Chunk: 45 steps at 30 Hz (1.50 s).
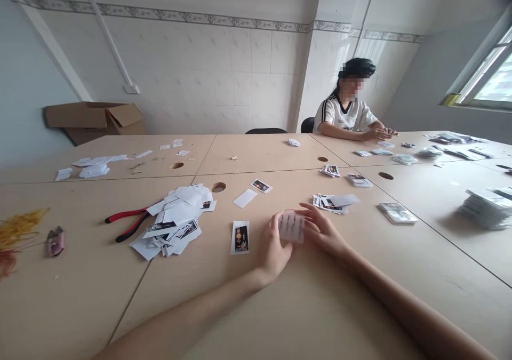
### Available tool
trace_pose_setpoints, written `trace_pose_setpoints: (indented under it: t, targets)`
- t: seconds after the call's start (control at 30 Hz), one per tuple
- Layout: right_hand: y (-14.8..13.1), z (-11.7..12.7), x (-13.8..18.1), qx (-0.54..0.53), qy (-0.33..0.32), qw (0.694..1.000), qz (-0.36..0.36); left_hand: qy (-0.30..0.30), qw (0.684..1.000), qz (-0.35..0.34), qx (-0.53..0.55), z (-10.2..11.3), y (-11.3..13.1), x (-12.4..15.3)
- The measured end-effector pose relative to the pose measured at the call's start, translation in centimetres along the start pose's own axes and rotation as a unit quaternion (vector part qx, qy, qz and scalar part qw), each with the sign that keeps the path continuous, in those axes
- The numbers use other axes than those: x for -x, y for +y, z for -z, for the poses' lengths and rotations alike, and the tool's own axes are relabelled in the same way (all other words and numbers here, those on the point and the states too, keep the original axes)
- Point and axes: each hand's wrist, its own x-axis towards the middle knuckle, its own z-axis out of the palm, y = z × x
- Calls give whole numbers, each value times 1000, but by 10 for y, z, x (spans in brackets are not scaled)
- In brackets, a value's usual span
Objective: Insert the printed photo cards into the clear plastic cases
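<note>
In the head view, a pale printed packet (291,228) is held over the desk (312,312) between the part-curled left hand (274,248) and right hand (320,229), gripped at opposite edges, apparently for steadiness, while a card pile (176,216) is placed leftward, presumably within easy reach.

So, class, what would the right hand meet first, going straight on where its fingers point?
Probably the small pale card, with the left hand just beyond; depth is unclear.
</note>
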Motion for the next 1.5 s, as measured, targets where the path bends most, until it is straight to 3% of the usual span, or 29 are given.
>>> trace_pose_setpoints:
  t: [0.2, 0.3, 0.4, 0.5, 0.67, 0.8, 0.97, 1.07, 1.13, 1.2, 1.27, 1.33, 1.4, 1.5]
  targets:
    - [-13, -9, 4, -144, -36, 989, 21, -28, 991, 48, 120, 1, 5, -3]
    - [-20, -17, 9, -174, -14, 984, 38, -35, 986, 79, 140, 5, 10, -1]
    - [-31, -21, 15, -142, -25, 989, 44, -108, 968, 116, 193, 11, 17, -2]
    - [-34, -21, 16, -72, -55, 994, 61, -126, 955, 124, 239, 13, 22, -6]
    - [-19, -11, 7, 76, 88, 990, 77, -83, 957, 111, 253, 10, 22, -9]
    - [-13, -7, 4, 74, 20, 997, 29, -20, 969, 128, 209, 9, 17, -6]
    - [-17, -10, 7, 29, 28, 999, 22, -38, 974, 113, 192, 8, 13, -4]
    - [-20, -14, 9, 18, 122, 992, 31, 17, 977, 96, 188, 8, 15, -3]
    - [-23, -17, 9, 38, 178, 982, 47, 13, 976, 83, 203, 8, 19, -3]
    - [-25, -18, 9, 75, 143, 984, 79, -72, 965, 74, 240, 9, 23, -4]
    - [-26, -17, 9, 113, 57, 985, 121, -139, 950, 70, 269, 10, 24, -6]
    - [-23, -13, 8, 156, 6, 977, 144, -123, 954, 84, 261, 9, 22, -8]
    - [-19, -9, 8, 211, -29, 966, 147, -70, 969, 99, 215, 8, 16, -9]
    - [-12, -7, 7, 266, -108, 948, 138, -36, 993, 47, 103, 5, 7, -8]
